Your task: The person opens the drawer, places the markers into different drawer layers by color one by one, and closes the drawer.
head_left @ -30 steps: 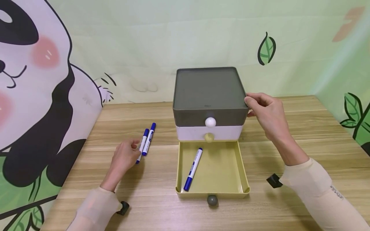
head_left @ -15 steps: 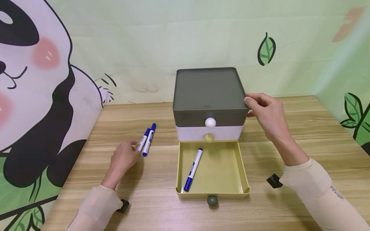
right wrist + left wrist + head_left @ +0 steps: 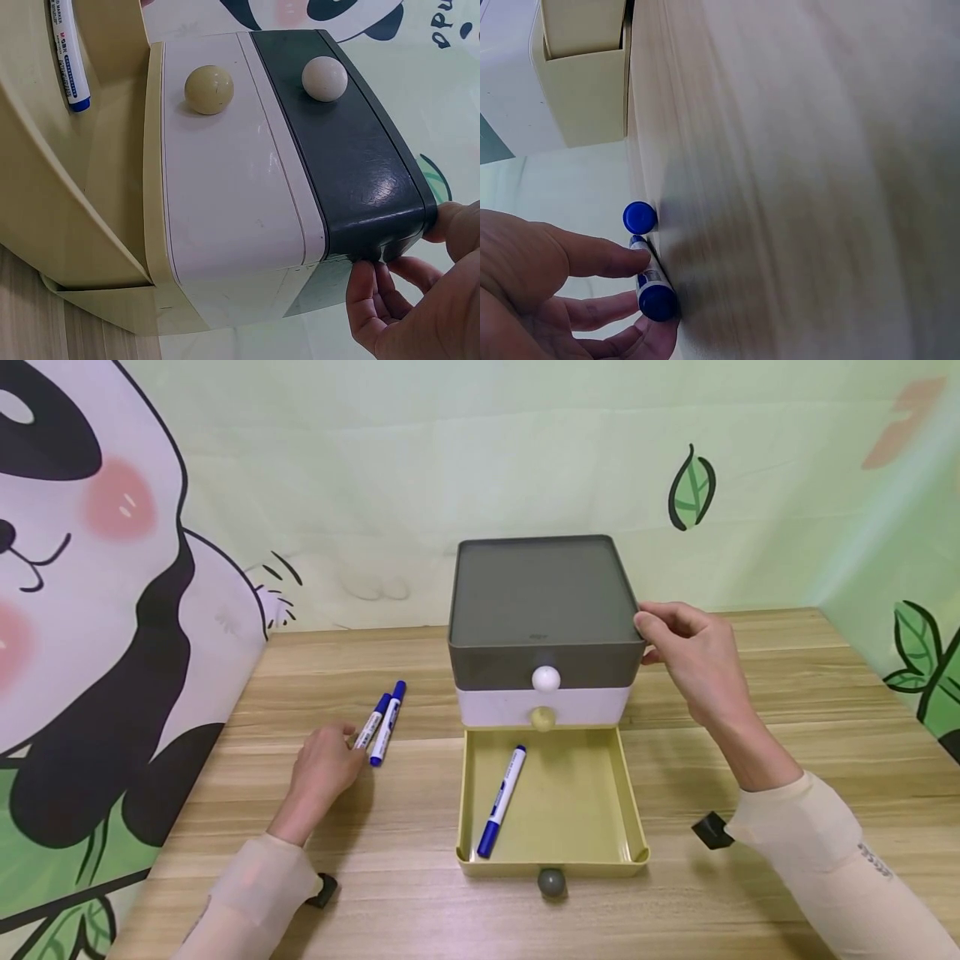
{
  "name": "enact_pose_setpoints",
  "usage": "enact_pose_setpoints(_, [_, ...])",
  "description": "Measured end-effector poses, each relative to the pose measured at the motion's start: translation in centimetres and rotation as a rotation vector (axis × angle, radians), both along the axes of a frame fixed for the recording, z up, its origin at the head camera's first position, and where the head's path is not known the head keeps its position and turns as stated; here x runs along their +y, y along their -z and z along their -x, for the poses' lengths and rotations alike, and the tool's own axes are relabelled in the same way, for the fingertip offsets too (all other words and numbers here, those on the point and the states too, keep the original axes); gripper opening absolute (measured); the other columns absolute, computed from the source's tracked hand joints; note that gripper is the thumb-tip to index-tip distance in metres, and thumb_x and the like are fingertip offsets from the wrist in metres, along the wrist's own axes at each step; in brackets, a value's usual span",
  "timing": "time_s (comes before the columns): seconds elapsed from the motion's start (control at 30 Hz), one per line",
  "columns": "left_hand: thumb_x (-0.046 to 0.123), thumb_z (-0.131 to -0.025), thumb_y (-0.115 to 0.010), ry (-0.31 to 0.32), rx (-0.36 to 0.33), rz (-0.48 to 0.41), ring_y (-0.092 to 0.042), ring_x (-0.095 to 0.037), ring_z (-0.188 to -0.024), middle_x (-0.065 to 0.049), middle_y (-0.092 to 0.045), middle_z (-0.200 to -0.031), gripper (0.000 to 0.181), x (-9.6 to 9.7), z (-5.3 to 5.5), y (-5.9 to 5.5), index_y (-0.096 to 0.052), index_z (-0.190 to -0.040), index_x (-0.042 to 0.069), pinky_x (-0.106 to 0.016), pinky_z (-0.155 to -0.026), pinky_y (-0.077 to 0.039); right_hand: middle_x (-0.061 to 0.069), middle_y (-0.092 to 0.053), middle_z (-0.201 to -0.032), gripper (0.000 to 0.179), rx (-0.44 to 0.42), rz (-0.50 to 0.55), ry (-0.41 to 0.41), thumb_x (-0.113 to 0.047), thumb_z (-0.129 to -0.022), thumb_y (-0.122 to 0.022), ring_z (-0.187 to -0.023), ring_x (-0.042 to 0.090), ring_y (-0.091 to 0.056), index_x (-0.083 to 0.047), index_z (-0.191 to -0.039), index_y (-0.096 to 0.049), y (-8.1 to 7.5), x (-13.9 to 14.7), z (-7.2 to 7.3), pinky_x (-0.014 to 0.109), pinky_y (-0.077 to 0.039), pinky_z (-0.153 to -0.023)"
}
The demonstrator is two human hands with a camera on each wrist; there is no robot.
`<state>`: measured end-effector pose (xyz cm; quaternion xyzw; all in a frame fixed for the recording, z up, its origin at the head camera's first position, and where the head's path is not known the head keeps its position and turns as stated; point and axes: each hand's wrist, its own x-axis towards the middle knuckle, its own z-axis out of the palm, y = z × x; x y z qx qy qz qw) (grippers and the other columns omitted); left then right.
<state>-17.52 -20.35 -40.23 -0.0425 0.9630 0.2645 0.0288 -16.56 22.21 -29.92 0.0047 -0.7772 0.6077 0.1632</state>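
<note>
My left hand (image 3: 324, 767) pinches a white whiteboard marker with blue ends (image 3: 654, 281) between thumb and fingers, low over the wooden table. A second marker (image 3: 387, 727) lies right alongside it. My right hand (image 3: 693, 656) grips the right edge of a small drawer unit (image 3: 543, 589), thumb on the dark grey top rim and fingers at its side. Below the grey and white tiers, a yellow drawer (image 3: 585, 793) stands pulled out toward me, with another marker (image 3: 502, 802) lying aslant in its left half.
A dark grey ball knob (image 3: 551, 882) sticks out from the drawer front. White (image 3: 546, 678) and yellow (image 3: 542, 718) knobs sit on the two tiers above. Behind the wooden table (image 3: 420, 910) hangs a green backdrop (image 3: 337, 468) with a panda print.
The pinched marker has tilted and shifted slightly up and right toward the one beside it, its near end now hidden by my left hand. My right hand stays in place.
</note>
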Motion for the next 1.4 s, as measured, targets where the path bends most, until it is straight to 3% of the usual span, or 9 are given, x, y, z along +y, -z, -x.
enact_pose_setpoints(0.2, [0.005, -0.089, -0.064, -0.004, 0.006, 0.007, -0.059, -0.034, -0.08, -0.027, -0.068, -0.107, 0.043, 0.1, 0.3, 0.2, -0.064, -0.13, -0.009, -0.042, -0.064, -0.048, -0.006, -0.071, -0.092, 0.038, -0.003, 0.002, -0.001, -0.024, -0.1, -0.068, -0.083, 0.012, -0.065, 0.005, -0.125, -0.07, 0.0, 0.0, 0.0, 0.024, -0.058, -0.068])
enact_pose_setpoints(0.47, [0.001, -0.089, -0.065, -0.003, 0.004, 0.007, -0.059, -0.033, -0.077, -0.029, -0.067, -0.107, 0.04, 0.1, 0.5, 0.2, -0.065, -0.127, -0.01, -0.039, -0.06, -0.047, -0.007, -0.071, -0.092, 0.038, -0.005, -0.006, -0.003, -0.025, -0.1, -0.068, -0.084, 0.012, -0.065, 0.004, -0.125, -0.071, -0.1, 0.0, 0.0, 0.025, -0.058, -0.069])
enact_pose_setpoints(0.87, [0.001, -0.088, -0.064, -0.026, -0.066, -0.052, -0.052, -0.021, -0.061, -0.019, -0.064, -0.09, 0.049, -0.5, 0.5, -0.3, -0.058, -0.136, -0.009, -0.031, -0.051, -0.043, -0.007, -0.071, -0.093, 0.038, -0.005, -0.004, 0.001, -0.025, -0.1, -0.068, -0.083, 0.012, -0.066, 0.004, -0.125, -0.071, -0.1, -0.1, 0.0, 0.024, -0.058, -0.068])
enact_pose_setpoints(1.13, [0.007, -0.089, -0.065, -0.022, -0.028, -0.079, -0.056, -0.023, -0.068, -0.024, -0.068, -0.104, 0.049, -0.6, -0.2, -1.4, -0.06, -0.136, -0.008, -0.032, -0.054, -0.045, -0.006, -0.071, -0.094, 0.037, -0.004, 0.002, 0.002, -0.024, -0.1, -0.068, -0.083, 0.012, -0.065, 0.004, -0.125, -0.07, 0.0, 0.0, 0.1, 0.025, -0.058, -0.068])
enact_pose_setpoints(1.4, [0.011, -0.093, -0.066, -0.013, -0.042, -0.095, -0.058, -0.027, -0.077, -0.025, -0.068, -0.108, 0.048, -0.5, -0.9, -2.3, -0.059, -0.136, -0.009, -0.033, -0.06, -0.046, -0.006, -0.071, -0.093, 0.037, -0.004, 0.001, -0.001, -0.024, -0.1, -0.068, -0.083, 0.012, -0.065, 0.004, -0.125, -0.07, 0.0, 0.0, 0.1, 0.024, -0.058, -0.068])
